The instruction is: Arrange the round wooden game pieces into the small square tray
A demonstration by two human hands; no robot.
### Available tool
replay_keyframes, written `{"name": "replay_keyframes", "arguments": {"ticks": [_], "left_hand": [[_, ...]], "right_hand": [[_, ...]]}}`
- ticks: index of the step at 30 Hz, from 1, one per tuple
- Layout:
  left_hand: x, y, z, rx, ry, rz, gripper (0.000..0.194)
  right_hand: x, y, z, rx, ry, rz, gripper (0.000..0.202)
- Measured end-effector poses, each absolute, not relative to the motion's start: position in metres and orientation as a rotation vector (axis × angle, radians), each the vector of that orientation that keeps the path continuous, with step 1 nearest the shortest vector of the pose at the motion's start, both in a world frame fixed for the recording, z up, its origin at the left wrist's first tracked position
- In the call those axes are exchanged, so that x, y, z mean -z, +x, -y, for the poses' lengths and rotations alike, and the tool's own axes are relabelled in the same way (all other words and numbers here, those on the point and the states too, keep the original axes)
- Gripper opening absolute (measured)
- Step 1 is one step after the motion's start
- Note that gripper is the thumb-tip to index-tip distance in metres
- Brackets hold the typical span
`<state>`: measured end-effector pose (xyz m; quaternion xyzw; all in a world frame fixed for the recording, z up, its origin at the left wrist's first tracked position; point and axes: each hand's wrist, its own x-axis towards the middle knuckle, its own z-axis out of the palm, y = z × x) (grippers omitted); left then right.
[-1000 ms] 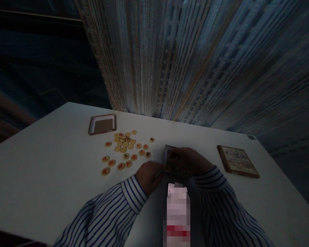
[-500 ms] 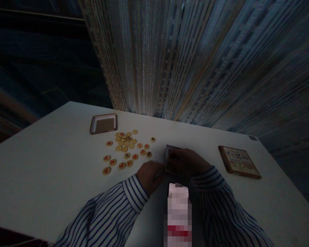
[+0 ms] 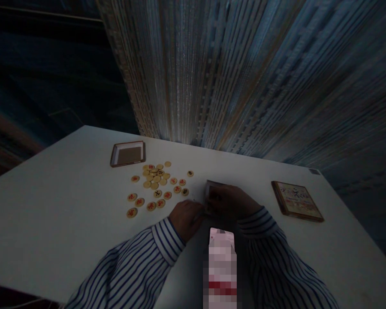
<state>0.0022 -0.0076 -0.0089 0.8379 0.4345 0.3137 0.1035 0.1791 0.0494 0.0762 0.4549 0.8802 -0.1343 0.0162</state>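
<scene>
My left hand [image 3: 187,218] has its fingers curled at the near left edge of a small box [image 3: 211,187]. Over the right part of that box lies my right hand [image 3: 233,202], its fingers bent down into it and lost in shadow. Whether a piece is between those fingers cannot be made out. Round wooden pieces [image 3: 156,179] with red or black marks lie to the left, some heaped, others spread singly. One dark-marked piece [image 3: 185,192] is near my left hand. Just below my hands a lit phone [image 3: 221,238] rests, partly pixelated.
An open shallow tray [image 3: 128,154] stands at the back left of the white table [image 3: 67,206]. A flat box with a printed lid [image 3: 296,201] lies at the right. Striped curtain hangs behind the table's far edge.
The whole view has shifted slightly. Both hands stay at the small box, with no clear change in their grip. The loose pieces lie as before.
</scene>
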Motion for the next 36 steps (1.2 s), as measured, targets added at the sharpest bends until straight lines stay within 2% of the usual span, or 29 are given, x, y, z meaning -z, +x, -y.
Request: {"name": "replay_keyframes", "arguments": {"ticks": [18,36], "left_hand": [[0.0067,0.0023,0.008,-0.94,2.477,-1.288,0.025],[0.009,0.0021,0.0079,-0.905,2.475,-1.303,0.025]], "right_hand": [[-0.0684,0.1782,-0.0516,0.334,1.325,-2.771,0.019],[-0.0685,0.1783,-0.0544,0.412,1.298,-2.72,0.021]]}}
